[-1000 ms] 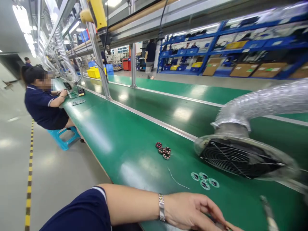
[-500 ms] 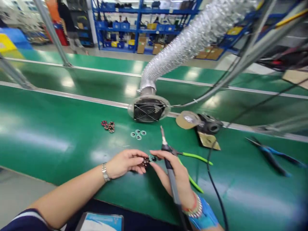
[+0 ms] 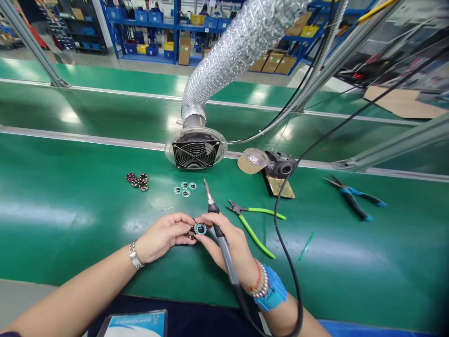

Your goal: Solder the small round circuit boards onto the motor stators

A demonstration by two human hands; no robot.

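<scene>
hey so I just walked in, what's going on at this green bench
A person's left hand holds a small dark round part. The right hand pinches a round board beside it and also holds a soldering iron, tip pointing away. Four similar boards lie farther out, near a fan.

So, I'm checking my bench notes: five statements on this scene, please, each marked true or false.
1. The right hand holds a grey-and-black soldering iron with a metal tip. True.
2. A silver metal watch is on the right wrist. False: the watch is on the left wrist.
3. The left hand pinches a small copper-wound part next to a small round teal-and-black circuit board. True.
4. The green-handled metal cutters lie left of the four loose round teal-and-black circuit boards. False: the cutters lie to their right.
5. A square black fan is at the lower end of a silver ribbed duct. True.
</scene>
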